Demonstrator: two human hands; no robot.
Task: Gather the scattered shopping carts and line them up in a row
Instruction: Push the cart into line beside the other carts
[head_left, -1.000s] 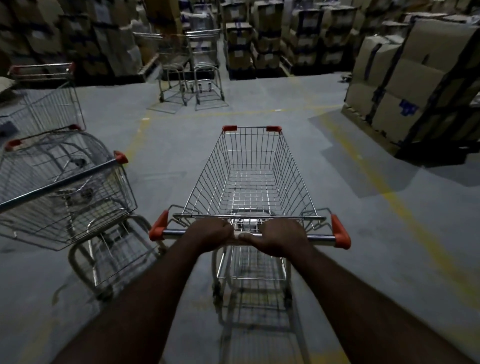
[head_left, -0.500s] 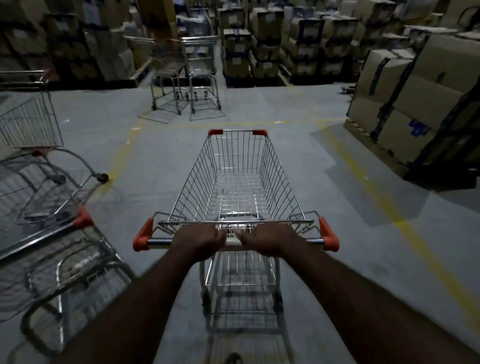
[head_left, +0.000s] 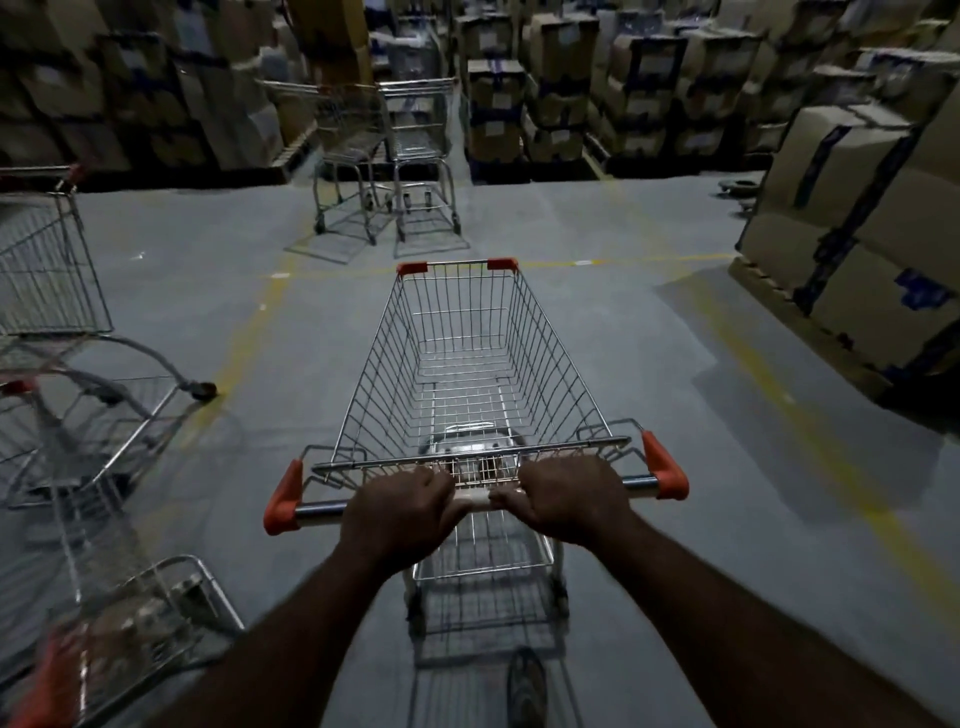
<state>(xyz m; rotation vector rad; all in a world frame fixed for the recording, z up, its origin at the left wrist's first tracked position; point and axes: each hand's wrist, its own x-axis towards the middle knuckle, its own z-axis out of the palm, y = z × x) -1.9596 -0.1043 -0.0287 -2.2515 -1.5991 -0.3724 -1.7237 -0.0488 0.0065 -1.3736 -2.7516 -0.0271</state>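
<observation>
- Gripping the handle bar (head_left: 478, 501) with both fists: the left hand (head_left: 400, 512) is curled over it left of centre and the right hand (head_left: 569, 499) right of centre. The thumbs nearly meet at the bar's pale middle.
- Out in front of those hands runs the shopping cart (head_left: 550, 364). Its wire basket points straight up the grey floor (head_left: 675, 415), with orange corner caps at the far end.
- Orange end caps (head_left: 665, 467) sit at each tip of the handle, just outside the knuckles.
- Well ahead, past a yellow floor line (head_left: 244, 343), two far carts (head_left: 415, 150) stand side by side against stacked boxes.
- Off to the left, well apart from the held cart, the left-hand carts (head_left: 52, 270) sit at odd angles and overlap, one wheel poking out onto the floor.
- At bottom left a blurred cart (head_left: 135, 618) sits just beside the left forearm.
- On the right, big cardboard boxes (head_left: 857, 234) are stacked clear of the basket.
- A shoe (head_left: 527, 686) shows beneath the cart's lower rack.
</observation>
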